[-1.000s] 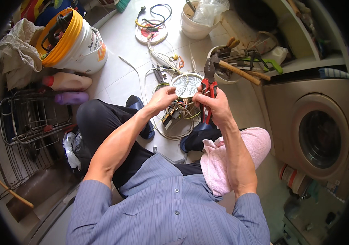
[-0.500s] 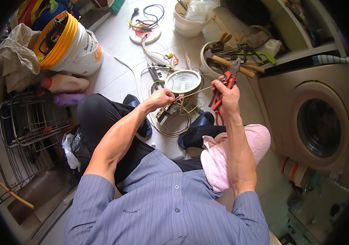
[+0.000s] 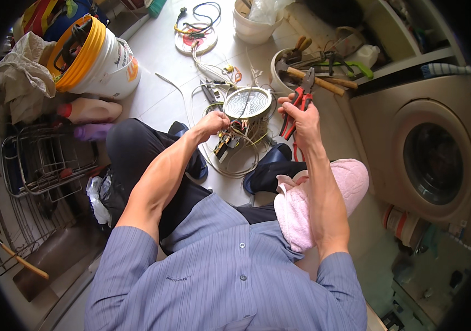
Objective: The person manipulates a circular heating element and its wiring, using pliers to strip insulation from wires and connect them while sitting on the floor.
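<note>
Red-handled, grey-jawed pliers (image 3: pixel 304 90) have shifted rightward, clasped in the right grip (image 3: pixel 305 118); left grip (image 3: pixel 211 124) unclear.

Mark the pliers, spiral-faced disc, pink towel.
Pliers (image 3: pixel 300 96): head view, upper part of the handles.
Spiral-faced disc (image 3: pixel 253 102): head view, middle of its face.
Pink towel (image 3: pixel 295 217): head view, its left part.

This looks like a home utility area — a front-loading washing machine (image 3: pixel 423 157), capped plastic bottles (image 3: pixel 98 111) and a wire rack (image 3: pixel 48 186) edging a tiled floor (image 3: pixel 155 60).
</note>
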`<state>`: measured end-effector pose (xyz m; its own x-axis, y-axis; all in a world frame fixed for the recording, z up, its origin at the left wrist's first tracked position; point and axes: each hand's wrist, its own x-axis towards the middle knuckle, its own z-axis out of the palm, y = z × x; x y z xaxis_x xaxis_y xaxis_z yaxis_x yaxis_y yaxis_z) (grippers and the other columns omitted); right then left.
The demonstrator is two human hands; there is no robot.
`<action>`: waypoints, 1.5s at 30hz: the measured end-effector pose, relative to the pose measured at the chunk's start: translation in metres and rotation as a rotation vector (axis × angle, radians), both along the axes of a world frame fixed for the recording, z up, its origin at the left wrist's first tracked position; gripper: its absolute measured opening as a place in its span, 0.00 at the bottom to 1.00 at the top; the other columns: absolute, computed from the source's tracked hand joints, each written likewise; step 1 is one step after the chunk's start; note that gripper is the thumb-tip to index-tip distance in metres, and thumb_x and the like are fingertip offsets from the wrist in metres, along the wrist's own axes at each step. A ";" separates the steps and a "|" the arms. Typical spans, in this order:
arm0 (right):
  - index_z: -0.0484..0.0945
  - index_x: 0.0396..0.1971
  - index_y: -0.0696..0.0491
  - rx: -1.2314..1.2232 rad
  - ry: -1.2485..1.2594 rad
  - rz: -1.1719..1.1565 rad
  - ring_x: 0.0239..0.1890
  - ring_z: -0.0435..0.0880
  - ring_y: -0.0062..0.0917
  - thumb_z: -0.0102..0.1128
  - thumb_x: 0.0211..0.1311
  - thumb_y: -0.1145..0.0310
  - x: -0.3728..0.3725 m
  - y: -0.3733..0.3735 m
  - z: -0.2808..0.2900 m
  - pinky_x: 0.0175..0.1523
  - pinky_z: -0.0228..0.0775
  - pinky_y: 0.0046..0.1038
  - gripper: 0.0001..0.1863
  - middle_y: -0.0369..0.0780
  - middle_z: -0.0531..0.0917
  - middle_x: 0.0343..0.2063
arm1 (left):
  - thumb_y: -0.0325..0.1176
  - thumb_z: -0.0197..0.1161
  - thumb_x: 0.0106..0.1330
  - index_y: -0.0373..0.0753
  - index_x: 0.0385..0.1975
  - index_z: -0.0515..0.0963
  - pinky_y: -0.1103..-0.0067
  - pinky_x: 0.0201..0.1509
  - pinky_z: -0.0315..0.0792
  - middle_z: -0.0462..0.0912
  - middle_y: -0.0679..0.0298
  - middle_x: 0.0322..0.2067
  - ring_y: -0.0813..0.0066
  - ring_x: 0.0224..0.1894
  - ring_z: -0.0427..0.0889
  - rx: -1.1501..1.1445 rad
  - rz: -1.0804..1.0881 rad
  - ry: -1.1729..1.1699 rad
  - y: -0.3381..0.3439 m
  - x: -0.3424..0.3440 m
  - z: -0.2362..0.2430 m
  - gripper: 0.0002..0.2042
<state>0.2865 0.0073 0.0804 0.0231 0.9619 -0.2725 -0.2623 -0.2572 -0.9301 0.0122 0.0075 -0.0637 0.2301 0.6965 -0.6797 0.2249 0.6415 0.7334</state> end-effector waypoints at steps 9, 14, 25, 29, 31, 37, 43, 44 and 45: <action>0.75 0.35 0.58 -0.146 -0.146 0.184 0.25 0.81 0.21 0.69 0.53 0.76 -0.021 -0.012 -0.022 0.34 0.74 0.22 0.12 0.36 0.81 0.28 | 0.34 0.58 0.69 0.40 0.31 0.83 0.80 0.28 0.64 0.83 0.69 0.24 0.82 0.25 0.76 -0.095 0.009 -0.038 -0.001 0.001 0.006 0.09; 0.74 0.34 0.58 -0.176 -0.214 0.313 0.26 0.82 0.20 0.68 0.53 0.76 -0.028 -0.020 -0.032 0.34 0.74 0.22 0.12 0.37 0.81 0.28 | 0.37 0.57 0.73 0.42 0.31 0.83 0.78 0.33 0.68 0.83 0.70 0.24 0.82 0.26 0.78 -0.134 0.033 -0.079 -0.002 0.006 0.012 0.11; 0.74 0.36 0.59 -0.241 -0.210 0.352 0.27 0.83 0.21 0.60 0.57 0.75 -0.024 -0.017 -0.034 0.37 0.74 0.23 0.08 0.40 0.84 0.29 | 0.33 0.54 0.75 0.39 0.38 0.76 0.71 0.38 0.77 0.81 0.65 0.28 0.73 0.29 0.80 -0.162 0.269 -0.486 0.008 0.004 0.031 0.07; 0.75 0.37 0.59 -0.222 -0.209 0.402 0.28 0.83 0.21 0.60 0.59 0.75 -0.021 -0.019 -0.037 0.38 0.74 0.23 0.08 0.40 0.84 0.30 | 0.34 0.53 0.76 0.38 0.39 0.75 0.73 0.39 0.80 0.79 0.64 0.27 0.72 0.29 0.80 -0.128 0.314 -0.611 0.013 0.003 0.044 0.08; 0.75 0.37 0.59 -0.230 -0.197 0.434 0.28 0.83 0.21 0.60 0.60 0.75 -0.023 -0.021 -0.036 0.38 0.74 0.23 0.08 0.40 0.84 0.31 | 0.35 0.52 0.76 0.37 0.39 0.75 0.73 0.40 0.81 0.79 0.64 0.27 0.73 0.28 0.80 -0.143 0.343 -0.612 0.014 0.004 0.050 0.08; 0.74 0.39 0.59 -0.228 -0.222 0.474 0.27 0.83 0.20 0.60 0.61 0.74 -0.025 -0.019 -0.041 0.37 0.74 0.23 0.08 0.40 0.84 0.31 | 0.34 0.51 0.77 0.38 0.42 0.75 0.71 0.41 0.83 0.82 0.63 0.33 0.73 0.36 0.83 -0.114 0.377 -0.585 0.016 0.003 0.047 0.08; 0.74 0.39 0.59 -0.229 -0.249 0.345 0.26 0.83 0.20 0.60 0.60 0.75 -0.014 -0.013 -0.027 0.35 0.74 0.22 0.08 0.39 0.84 0.29 | 0.28 0.58 0.68 0.40 0.42 0.76 0.70 0.47 0.78 0.84 0.62 0.36 0.72 0.40 0.83 -0.143 0.384 -0.533 0.016 0.003 0.051 0.06; 0.74 0.39 0.59 -0.221 -0.247 0.311 0.26 0.83 0.20 0.61 0.60 0.75 -0.009 -0.011 -0.025 0.34 0.73 0.21 0.09 0.39 0.83 0.28 | 0.26 0.59 0.66 0.40 0.42 0.76 0.71 0.47 0.78 0.84 0.62 0.36 0.72 0.40 0.83 -0.113 0.354 -0.549 0.016 0.005 0.050 0.07; 0.75 0.39 0.58 -0.183 -0.254 0.293 0.26 0.83 0.20 0.61 0.60 0.74 -0.006 -0.009 -0.011 0.34 0.73 0.21 0.09 0.39 0.84 0.28 | 0.24 0.61 0.63 0.40 0.41 0.76 0.72 0.46 0.78 0.84 0.62 0.36 0.72 0.39 0.83 -0.083 0.326 -0.567 0.016 0.007 0.048 0.08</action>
